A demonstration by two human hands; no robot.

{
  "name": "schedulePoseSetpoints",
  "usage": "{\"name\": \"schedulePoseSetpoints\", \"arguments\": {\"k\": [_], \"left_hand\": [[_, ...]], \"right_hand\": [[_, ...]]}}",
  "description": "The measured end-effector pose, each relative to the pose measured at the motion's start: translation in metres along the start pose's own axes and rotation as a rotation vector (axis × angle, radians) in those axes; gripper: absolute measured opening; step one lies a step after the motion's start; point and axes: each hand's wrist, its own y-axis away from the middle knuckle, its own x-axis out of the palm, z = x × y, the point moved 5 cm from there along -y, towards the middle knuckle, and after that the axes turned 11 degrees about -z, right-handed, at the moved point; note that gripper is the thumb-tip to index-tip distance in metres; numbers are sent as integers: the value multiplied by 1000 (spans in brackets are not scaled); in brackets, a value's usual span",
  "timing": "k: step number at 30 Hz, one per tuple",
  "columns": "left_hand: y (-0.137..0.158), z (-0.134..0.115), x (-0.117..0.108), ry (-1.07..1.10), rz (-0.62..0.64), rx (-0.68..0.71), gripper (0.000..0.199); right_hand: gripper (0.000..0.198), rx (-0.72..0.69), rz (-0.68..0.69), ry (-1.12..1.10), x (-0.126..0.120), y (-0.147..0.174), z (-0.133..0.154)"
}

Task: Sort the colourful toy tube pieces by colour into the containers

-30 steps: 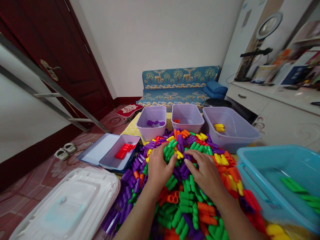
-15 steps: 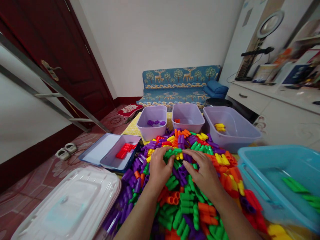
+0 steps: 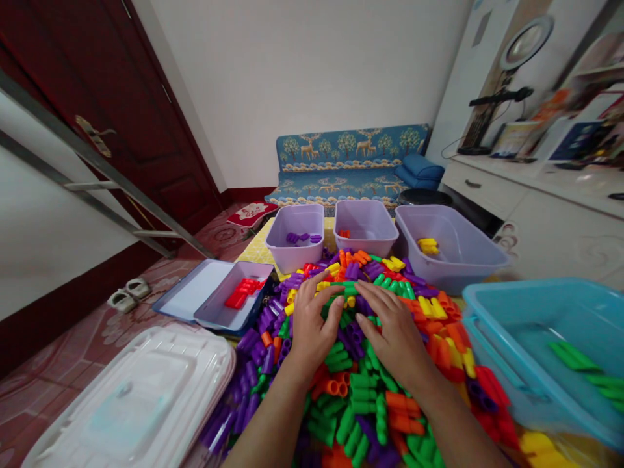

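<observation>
A green bullet-shaped plastic building block [image 3: 348, 287] is held above the pile, its ends between the fingertips of both hands. My left hand [image 3: 312, 328] has its index finger and thumb curved at the block's left end. At the right end, the fingertips of my right hand [image 3: 392, 328] touch it, with the thumb lower down. Beneath and around the hands lies a heap of similar blocks in green, purple [image 3: 251, 374], orange [image 3: 404, 413], red and yellow, some joined in rows.
Behind the pile stand a lilac bin [image 3: 295, 257] with purple blocks, another [image 3: 365, 244] with orange ones, and a third [image 3: 448, 270] with yellow ones. A blue bin [image 3: 511, 364] on the right holds green pieces. An open case [image 3: 209, 312] with red pieces and a white lid [image 3: 131, 390] are left.
The green block has turned to lie more level between the hands, and the left fingers have straightened and spread a little. The bins look unchanged.
</observation>
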Motion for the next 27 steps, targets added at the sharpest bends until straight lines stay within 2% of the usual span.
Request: {"name": "schedulePoseSetpoints", "arguments": {"k": [3,6,9,12,17,20,22,24,26,27], "left_hand": [[2,4,4,-139,68,-12,41],[3,6,8,-132,123,-20,51],[3,5,9,-12,111,-16,45],[3,3,7,136,63,-48,33],[3,2,5,284,50,-150,24],[4,5,4,309,49,-183,19],[5,11,4,331,43,-233,19],[6,18,3,368,20,-301,22],[7,21,2,387,-15,-338,23],[6,21,2,375,-27,-329,23]], "right_hand": [[49,22,33,27,3,2,-2],[51,52,69,65,6,4,-3],[51,65,74,38,6,5,-3],[50,86,9,-44,2,3,-3],[28,126,-129,-105,-11,-2,-2],[22,148,-145,-112,-16,-3,-3],[22,211,-149,-139,-18,-2,-8],[22,340,-193,-202,-20,0,-17],[25,522,-305,-336,-26,2,-27],[26,614,-405,-434,-32,3,-32]]}}
